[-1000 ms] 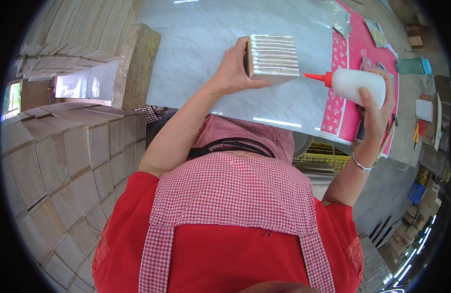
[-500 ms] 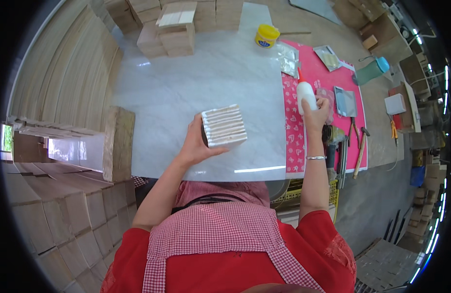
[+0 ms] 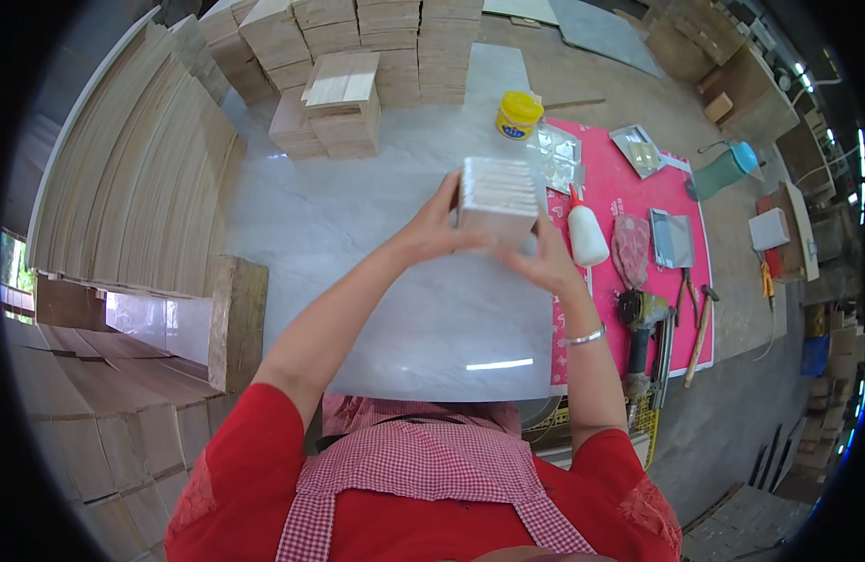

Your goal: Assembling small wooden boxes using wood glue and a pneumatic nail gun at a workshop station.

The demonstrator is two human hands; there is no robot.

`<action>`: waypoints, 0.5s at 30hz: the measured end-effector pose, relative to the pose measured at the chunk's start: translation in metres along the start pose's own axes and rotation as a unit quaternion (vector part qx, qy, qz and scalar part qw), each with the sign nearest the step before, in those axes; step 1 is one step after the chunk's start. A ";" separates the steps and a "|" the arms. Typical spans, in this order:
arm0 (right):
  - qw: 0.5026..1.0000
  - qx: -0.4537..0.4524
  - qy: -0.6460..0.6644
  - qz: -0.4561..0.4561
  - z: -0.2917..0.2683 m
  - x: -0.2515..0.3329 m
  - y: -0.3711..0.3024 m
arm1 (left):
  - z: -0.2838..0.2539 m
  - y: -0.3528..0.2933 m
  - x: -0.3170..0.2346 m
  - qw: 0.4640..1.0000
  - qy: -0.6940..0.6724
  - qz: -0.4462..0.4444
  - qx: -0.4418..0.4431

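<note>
Above the middle of the table I hold a small block-like stack of thin wooden boards (image 3: 498, 201), with white streaks along its ridged upper face. My left hand (image 3: 434, 228) wraps its left side. Against its lower right side is my right hand (image 3: 548, 260), closed on it with the fingers partly hidden behind. The stack and fingertips are slightly blurred. Just right of my right hand, a white squeeze bottle with a red nozzle (image 3: 587, 234) lies on a pink patterned mat (image 3: 596, 309).
Tall wooden board stacks (image 3: 133, 169) line the left, beside an upright wooden block (image 3: 238, 323). Wooden boxes (image 3: 344, 108) and a yellow tub (image 3: 519, 115) stand at the back. A power tool (image 3: 643, 318), hammer (image 3: 699, 337) and teal bottle (image 3: 723, 170) are at the right.
My right hand has let go of the squeeze bottle, now lying on the mat, and moved left onto the wooden stack. My left hand has carried the stack rightward and away from me.
</note>
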State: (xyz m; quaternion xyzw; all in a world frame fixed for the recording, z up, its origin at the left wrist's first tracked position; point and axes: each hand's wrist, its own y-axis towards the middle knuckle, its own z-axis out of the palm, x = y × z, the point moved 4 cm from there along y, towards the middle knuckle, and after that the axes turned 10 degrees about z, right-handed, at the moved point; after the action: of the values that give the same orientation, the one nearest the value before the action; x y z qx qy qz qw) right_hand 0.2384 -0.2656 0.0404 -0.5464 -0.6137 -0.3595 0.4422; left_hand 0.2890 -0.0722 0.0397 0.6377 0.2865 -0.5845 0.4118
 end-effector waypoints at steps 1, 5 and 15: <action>1.000 0.001 0.000 0.000 -0.004 -0.005 0.014 | -0.001 0.021 0.001 0.999 0.028 0.036 0.020; 0.997 -0.068 0.022 -0.017 -0.045 -0.011 0.066 | 0.001 0.090 0.001 0.990 0.060 0.102 0.074; 0.957 -0.215 -0.192 0.022 -0.048 -0.052 0.075 | 0.012 0.102 0.068 0.943 0.323 0.082 0.002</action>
State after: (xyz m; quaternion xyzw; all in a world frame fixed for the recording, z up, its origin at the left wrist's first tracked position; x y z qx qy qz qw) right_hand 0.3202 -0.3172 0.0055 -0.7004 -0.5834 -0.3614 0.1959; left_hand 0.3797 -0.1409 -0.0069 0.8144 0.3498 -0.3114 0.3427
